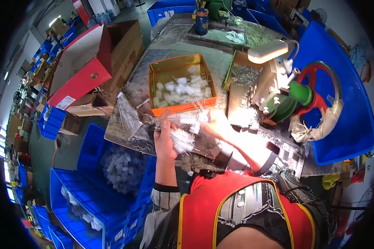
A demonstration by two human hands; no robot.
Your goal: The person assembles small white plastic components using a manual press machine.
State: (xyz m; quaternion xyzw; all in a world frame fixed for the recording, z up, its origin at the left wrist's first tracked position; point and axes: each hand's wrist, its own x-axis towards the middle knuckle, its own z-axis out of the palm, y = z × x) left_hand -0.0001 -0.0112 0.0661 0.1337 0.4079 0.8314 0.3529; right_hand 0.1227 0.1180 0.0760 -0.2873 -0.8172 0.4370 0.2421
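Several small white bristle brushes with thin wire stems are gathered at the table's near edge. My left hand is closed around some of them, thumb up, the bristles sticking out to the right. Lit very brightly, my right hand has its fingers closed at the right end of other white brushes; the glare hides the exact fingertips. Just beyond both hands stands an orange tin box with a gold inside, holding loose white brush pieces.
Right of the tin stands a green hand-wheel machine under a lamp, beside a tray of small metal pieces. Blue bins with white bristle pieces stand lower left. A red box is at left, a large blue bin at right.
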